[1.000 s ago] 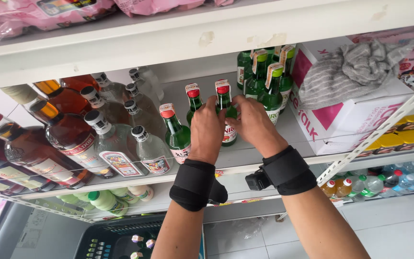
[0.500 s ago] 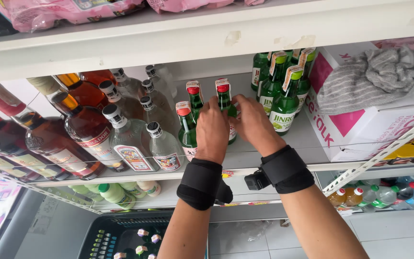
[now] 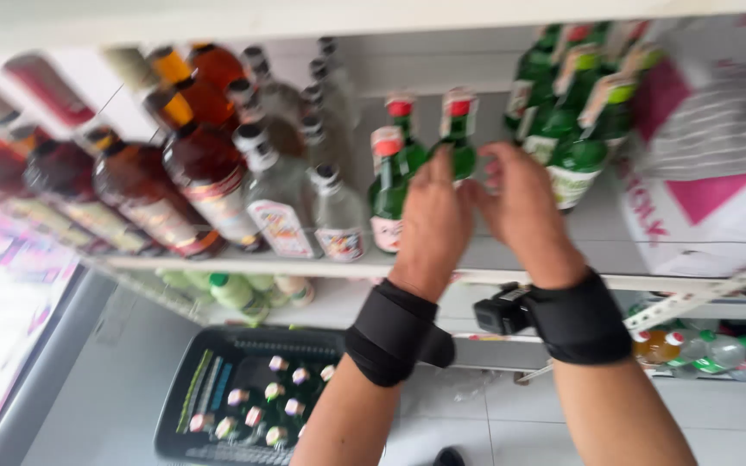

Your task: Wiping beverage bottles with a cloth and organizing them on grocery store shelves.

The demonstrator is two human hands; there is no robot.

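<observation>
The view is blurred by motion. My left hand [image 3: 429, 224] and my right hand [image 3: 520, 203] are raised to a white shelf [image 3: 304, 266], on either side of a green bottle with a red cap [image 3: 458, 129]. Both hands' fingers are at its lower body; the blur hides whether they grip it. Two similar green bottles [image 3: 388, 185] stand just left of it. Each wrist wears a black band, and the right band carries a small black device [image 3: 501, 312].
Brown liquor bottles [image 3: 205, 185] and clear bottles [image 3: 278, 198] fill the shelf's left. More green bottles [image 3: 576, 138] and a white and pink carton [image 3: 701, 173] stand right. Below are a black crate of bottles [image 3: 218, 388] and soft drink bottles [image 3: 710, 349].
The camera has swung, so the shelf sits lower and more to the right in view. My hands stay beside the same green bottle, with the right fingers looser.
</observation>
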